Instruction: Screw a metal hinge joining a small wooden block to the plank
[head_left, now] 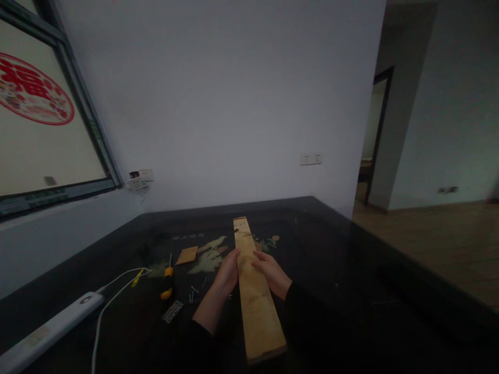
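Observation:
A long wooden board (257, 306) points away from me over the dark table, its near end closest to my body. My left hand (228, 271) grips the board's left edge, with the fingers partly hidden beneath it. On the opposite edge, my right hand (272, 272) holds the board with its thumb on the upper face. To the left lie a yellow and black screwdriver (167, 283), a metal hinge (172, 311) and several screws (194, 292). Beyond them is a small wooden block (187, 255).
A white power strip (50, 330) with a white cable (111, 301) lies along the table's left side. The black table (327, 244) has a printed bird and flower picture. Behind it stands a wall with sockets (311, 159); a window (50, 114) is at left.

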`<state>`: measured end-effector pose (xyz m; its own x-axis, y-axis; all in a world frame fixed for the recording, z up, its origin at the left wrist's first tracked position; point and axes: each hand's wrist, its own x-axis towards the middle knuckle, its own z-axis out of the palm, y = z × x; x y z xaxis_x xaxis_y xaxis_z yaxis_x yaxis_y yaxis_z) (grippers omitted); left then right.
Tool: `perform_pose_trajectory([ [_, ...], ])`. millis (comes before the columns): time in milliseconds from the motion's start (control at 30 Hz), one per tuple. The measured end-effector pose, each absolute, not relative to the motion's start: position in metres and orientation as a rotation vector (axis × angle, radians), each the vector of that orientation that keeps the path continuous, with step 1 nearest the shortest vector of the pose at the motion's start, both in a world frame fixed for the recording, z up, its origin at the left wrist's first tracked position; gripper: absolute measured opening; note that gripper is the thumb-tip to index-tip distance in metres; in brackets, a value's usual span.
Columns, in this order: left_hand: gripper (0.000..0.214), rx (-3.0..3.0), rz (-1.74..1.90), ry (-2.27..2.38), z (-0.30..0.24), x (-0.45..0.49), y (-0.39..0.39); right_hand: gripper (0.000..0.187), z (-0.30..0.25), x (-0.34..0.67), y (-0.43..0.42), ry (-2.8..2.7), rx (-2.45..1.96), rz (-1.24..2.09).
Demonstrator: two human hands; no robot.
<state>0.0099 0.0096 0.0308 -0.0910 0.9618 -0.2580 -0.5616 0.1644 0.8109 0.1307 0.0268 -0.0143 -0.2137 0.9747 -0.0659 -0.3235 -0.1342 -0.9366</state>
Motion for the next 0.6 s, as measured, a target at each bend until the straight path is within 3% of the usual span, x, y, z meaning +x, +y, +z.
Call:
perform_pose_trajectory([
  [267, 0.013, 0.609, 1.326, 0.810, 0.006, 0.067, 0.021, 0.051, -0.007, 0.198, 0.008, -0.933, -0.933, 1.582],
  [400, 0.022, 0.646, 1.323, 0.778, -0.010, 0.085, 0.026, 0.044, -0.011, 0.216, 0.005, -0.901, -0.967, 1.556],
  [600, 0.031, 0.692, 1.320, 0.749, -0.026, 0.086, 0.032, 0.052, -0.023, 0.215, 0.006, -0.829, -0.946, 1.552],
])
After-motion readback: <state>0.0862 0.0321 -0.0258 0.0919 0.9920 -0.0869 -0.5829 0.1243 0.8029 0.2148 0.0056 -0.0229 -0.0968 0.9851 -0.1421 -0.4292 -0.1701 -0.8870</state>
